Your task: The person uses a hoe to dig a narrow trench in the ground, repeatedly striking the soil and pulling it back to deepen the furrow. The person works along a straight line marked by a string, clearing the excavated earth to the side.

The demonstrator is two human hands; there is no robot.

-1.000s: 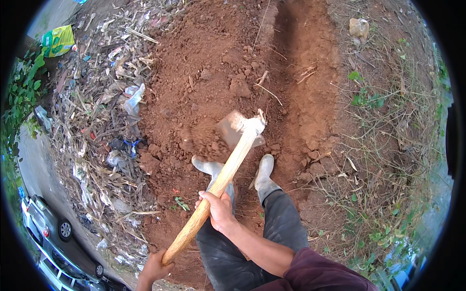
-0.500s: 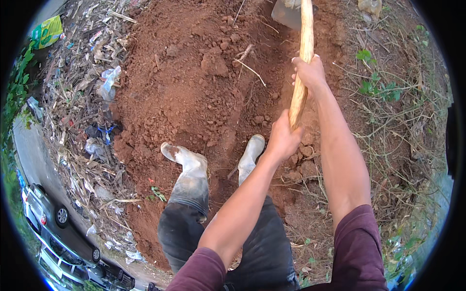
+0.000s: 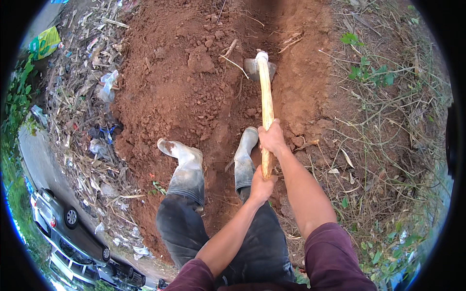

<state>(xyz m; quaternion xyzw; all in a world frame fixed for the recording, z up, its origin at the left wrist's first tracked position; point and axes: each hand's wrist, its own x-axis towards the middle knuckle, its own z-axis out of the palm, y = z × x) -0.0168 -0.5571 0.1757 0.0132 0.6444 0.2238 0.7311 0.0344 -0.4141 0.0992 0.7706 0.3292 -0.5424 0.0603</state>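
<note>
Both of my hands grip the pale wooden handle [image 3: 265, 92] of a hoe. My right hand [image 3: 272, 137] holds it higher up, my left hand [image 3: 262, 185] clasps the butt end just below. The metal blade [image 3: 253, 68] is down in the red soil at the near end of a trench [image 3: 286, 53]. My feet in muddy grey rubber boots [image 3: 187, 167] stand apart on the dug earth, the right boot [image 3: 244, 157] right beside the handle.
A mound of loose red soil [image 3: 179, 82] lies left of the trench. Dry sticks, plastic scraps and a green bag [image 3: 44, 42] litter the far left. Dry grass and weeds [image 3: 383, 121] cover the right. Parked cars [image 3: 68, 223] sit lower left on a road.
The hoe was low at my left, then swung forward and up; now its blade has come down into the soil of the trench, with both hands close together on the handle.
</note>
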